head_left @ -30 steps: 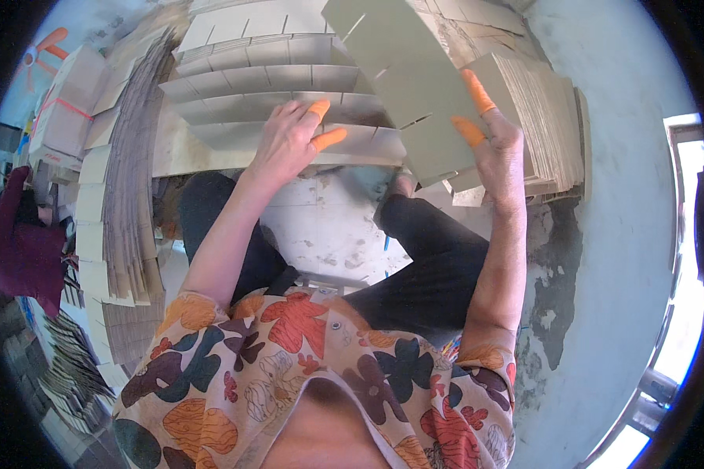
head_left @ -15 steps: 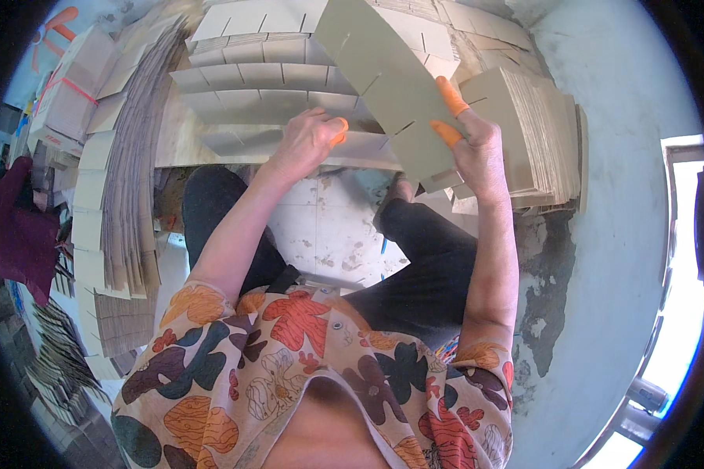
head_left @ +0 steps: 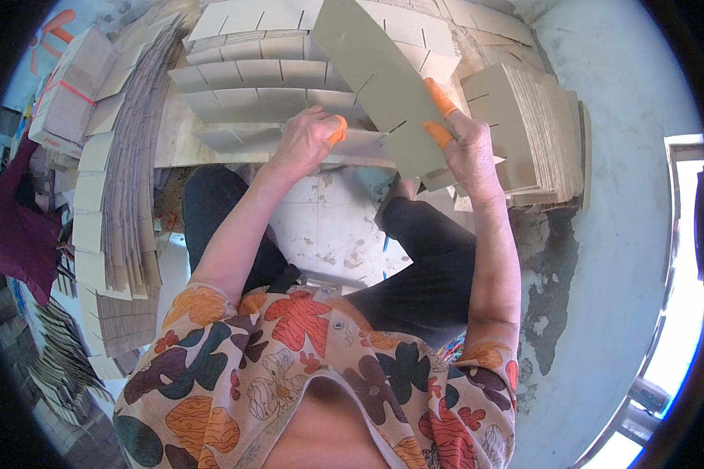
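A long grey cardboard divider strip with slits (head_left: 383, 86) slants up and to the left from my right hand (head_left: 471, 148), whose orange-capped fingers press on its face. My left hand (head_left: 305, 141) is closed, with an orange cap on one digit. It hovers over or touches the nearest standing slotted strip (head_left: 242, 141); whether anything is pinched in it is hidden. Behind that hand, more slotted strips (head_left: 250, 103) stand in parallel rows across the board. The held strip covers the right ends of those rows.
A thick stack of cardboard pieces (head_left: 524, 133) stands right of my right hand, by the pale wall (head_left: 626, 195). Long stacks of strips (head_left: 125, 180) line the left side. A taped carton (head_left: 70, 94) and a maroon cloth (head_left: 19, 227) are at far left.
My right hand and the cardboard divider strip have shifted slightly left, with the strip's lower end a little lower. My left hand has barely moved and stays closed.
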Motion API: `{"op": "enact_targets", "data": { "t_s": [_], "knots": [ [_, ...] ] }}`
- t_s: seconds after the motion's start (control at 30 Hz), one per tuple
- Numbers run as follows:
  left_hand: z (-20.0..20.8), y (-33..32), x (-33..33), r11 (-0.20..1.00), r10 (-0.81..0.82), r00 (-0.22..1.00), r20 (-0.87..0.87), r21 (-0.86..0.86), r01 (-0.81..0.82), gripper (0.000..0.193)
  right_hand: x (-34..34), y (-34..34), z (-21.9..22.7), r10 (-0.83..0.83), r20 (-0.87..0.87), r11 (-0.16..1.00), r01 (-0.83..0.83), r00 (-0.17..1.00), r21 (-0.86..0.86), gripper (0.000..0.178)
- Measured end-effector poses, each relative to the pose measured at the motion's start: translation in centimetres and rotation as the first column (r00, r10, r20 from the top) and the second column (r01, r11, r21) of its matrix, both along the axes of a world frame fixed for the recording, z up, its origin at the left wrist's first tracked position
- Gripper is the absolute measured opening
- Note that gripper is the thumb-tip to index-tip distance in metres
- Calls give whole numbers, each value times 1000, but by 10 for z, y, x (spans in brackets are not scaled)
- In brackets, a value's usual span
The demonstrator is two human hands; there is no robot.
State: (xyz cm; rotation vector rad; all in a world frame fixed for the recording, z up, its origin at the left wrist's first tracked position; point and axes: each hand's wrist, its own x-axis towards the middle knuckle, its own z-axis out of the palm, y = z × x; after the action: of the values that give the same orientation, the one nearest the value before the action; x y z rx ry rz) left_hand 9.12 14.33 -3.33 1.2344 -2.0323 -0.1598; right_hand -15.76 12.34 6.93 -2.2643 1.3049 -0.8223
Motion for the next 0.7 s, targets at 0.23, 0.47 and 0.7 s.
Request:
{"op": "enact_targets", "data": {
  "t_s": [0.23, 0.47, 0.7],
  "knots": [
    [-1, -1, 0, 1000, 15, 1000, -1, -26, -15, 16, -4, -5, -11, -47, -127, 999, 43, 991, -31, 60],
    [-4, 0, 2, 999, 0, 1000, -14, -35, 0, 17, -2, 1, -5, 47, 76, 996, -41, 996, -79, 56],
    [-4, 0, 3, 999, -14, 1000, -15, -48, 13, 15, 6, 2, -1, 126, -65, 988, -119, 990, 95, 57]
  ]
}}
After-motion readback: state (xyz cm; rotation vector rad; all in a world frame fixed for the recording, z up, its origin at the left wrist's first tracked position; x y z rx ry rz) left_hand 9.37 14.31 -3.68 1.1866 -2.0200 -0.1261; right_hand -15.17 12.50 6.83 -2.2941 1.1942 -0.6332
